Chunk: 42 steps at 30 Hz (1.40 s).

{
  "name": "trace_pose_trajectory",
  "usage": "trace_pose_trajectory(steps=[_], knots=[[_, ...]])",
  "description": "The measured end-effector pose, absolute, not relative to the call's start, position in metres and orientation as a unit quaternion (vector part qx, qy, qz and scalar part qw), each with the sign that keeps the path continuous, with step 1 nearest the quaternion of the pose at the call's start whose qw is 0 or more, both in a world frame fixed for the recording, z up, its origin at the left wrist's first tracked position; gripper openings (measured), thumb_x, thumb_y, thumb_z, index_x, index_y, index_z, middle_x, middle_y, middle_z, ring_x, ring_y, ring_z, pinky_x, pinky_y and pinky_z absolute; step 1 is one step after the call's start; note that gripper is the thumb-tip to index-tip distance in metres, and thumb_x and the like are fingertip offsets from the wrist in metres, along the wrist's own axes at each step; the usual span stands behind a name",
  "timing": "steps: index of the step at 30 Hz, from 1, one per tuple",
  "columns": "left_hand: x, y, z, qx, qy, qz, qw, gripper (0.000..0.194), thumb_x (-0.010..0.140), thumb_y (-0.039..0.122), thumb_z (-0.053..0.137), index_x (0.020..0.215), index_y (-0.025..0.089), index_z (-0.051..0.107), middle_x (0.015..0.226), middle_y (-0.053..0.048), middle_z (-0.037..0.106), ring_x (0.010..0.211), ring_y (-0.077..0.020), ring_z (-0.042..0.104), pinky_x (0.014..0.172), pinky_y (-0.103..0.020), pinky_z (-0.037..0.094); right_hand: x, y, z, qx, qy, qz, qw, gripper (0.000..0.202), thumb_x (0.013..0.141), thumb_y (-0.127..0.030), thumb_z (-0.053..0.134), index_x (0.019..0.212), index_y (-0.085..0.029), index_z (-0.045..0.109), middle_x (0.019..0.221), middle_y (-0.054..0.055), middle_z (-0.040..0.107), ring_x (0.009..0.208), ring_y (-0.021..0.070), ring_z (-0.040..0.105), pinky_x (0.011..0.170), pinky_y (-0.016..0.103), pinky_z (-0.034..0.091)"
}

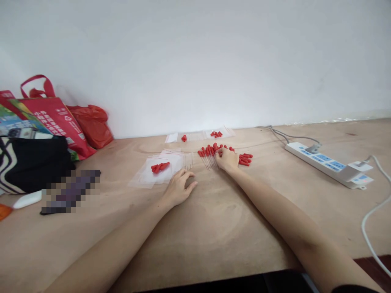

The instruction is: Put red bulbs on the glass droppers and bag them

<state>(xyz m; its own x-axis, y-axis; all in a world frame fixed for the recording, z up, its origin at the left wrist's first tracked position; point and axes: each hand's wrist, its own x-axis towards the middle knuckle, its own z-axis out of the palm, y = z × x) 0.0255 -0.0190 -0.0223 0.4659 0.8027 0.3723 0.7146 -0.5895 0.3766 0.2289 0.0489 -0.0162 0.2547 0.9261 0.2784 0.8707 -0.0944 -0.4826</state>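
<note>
Left of the power strip (325,163), our right hand (228,159) is at the red-topped tubes (209,151) — its hold we cannot tell. Farther left of the strip, our left hand (179,188) lies loosely spread.

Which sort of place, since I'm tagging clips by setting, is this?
Probably a makeshift indoor workspace, though whether home or workshop I can't tell: a wooden table bears a power strip and small red-ended pieces laid out in groups.
</note>
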Motion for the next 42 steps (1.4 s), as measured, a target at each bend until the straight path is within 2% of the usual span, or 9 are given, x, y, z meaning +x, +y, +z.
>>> trace_pose_trajectory(steps=[6,16,20,25,33,42], knots=[[0.026,-0.020,-0.021,0.851,0.447,0.262,0.089,0.014,0.077,0.023,0.051,0.089,0.016,0.055,0.089,-0.005,0.054,0.086,-0.0195,0.052,0.077,-0.035,0.043,0.238,0.051,-0.019,-0.758,-0.586,0.029,0.283,0.025,0.076,-0.028,0.043,0.092,-0.020,0.060,0.079,0.009,0.066,0.084,0.0245,0.057,0.078,0.038,0.028],[0.027,-0.021,-0.022,0.851,0.452,0.257,0.077,0.013,0.078,0.024,0.051,0.087,0.016,0.056,0.088,-0.005,0.053,0.085,-0.0191,0.052,0.075,-0.033,0.042,0.243,0.054,-0.025,-0.750,-0.606,-0.005,0.266,0.027,0.079,-0.037,0.044,0.095,-0.020,0.057,0.081,0.007,0.065,0.083,0.0240,0.057,0.079,0.039,0.025],[0.020,-0.013,-0.020,0.815,0.514,0.267,-0.018,0.013,0.076,0.027,0.054,0.084,0.018,0.058,0.086,-0.005,0.056,0.087,-0.0220,0.051,0.076,-0.036,0.039,0.233,0.048,-0.024,-0.709,-0.646,-0.046,0.279,0.024,0.080,-0.035,0.041,0.089,-0.021,0.059,0.092,0.007,0.063,0.086,0.0223,0.055,0.079,0.039,0.023],[-0.010,0.008,-0.011,0.711,0.630,0.271,-0.155,0.012,0.075,0.027,0.053,0.081,0.020,0.060,0.087,-0.006,0.057,0.090,-0.0254,0.049,0.077,-0.037,0.034,0.204,0.042,-0.021,-0.666,-0.700,-0.027,0.256,0.026,0.080,-0.035,0.041,0.079,-0.020,0.062,0.086,0.006,0.065,0.084,0.0201,0.055,0.081,0.038,0.021],[-0.041,0.019,-0.009,0.692,0.670,0.230,-0.141,0.014,0.074,0.032,0.053,0.078,0.021,0.061,0.084,-0.005,0.055,0.090,-0.0238,0.049,0.076,-0.034,0.035,0.147,0.054,-0.017,-0.708,-0.668,0.034,0.226,0.029,0.078,-0.032,0.042,0.082,-0.013,0.063,0.082,0.013,0.065,0.079,0.0222,0.058,0.080,0.039,0.024],[-0.044,0.026,-0.018,0.703,0.661,0.186,-0.188,0.017,0.075,0.033,0.051,0.079,0.020,0.062,0.087,-0.007,0.055,0.089,-0.0251,0.048,0.075,-0.035,0.034,0.139,0.061,-0.018,-0.712,-0.675,0.047,0.187,0.024,0.075,-0.023,0.043,0.076,-0.013,0.064,0.080,0.014,0.066,0.074,0.0215,0.060,0.083,0.041,0.020]])
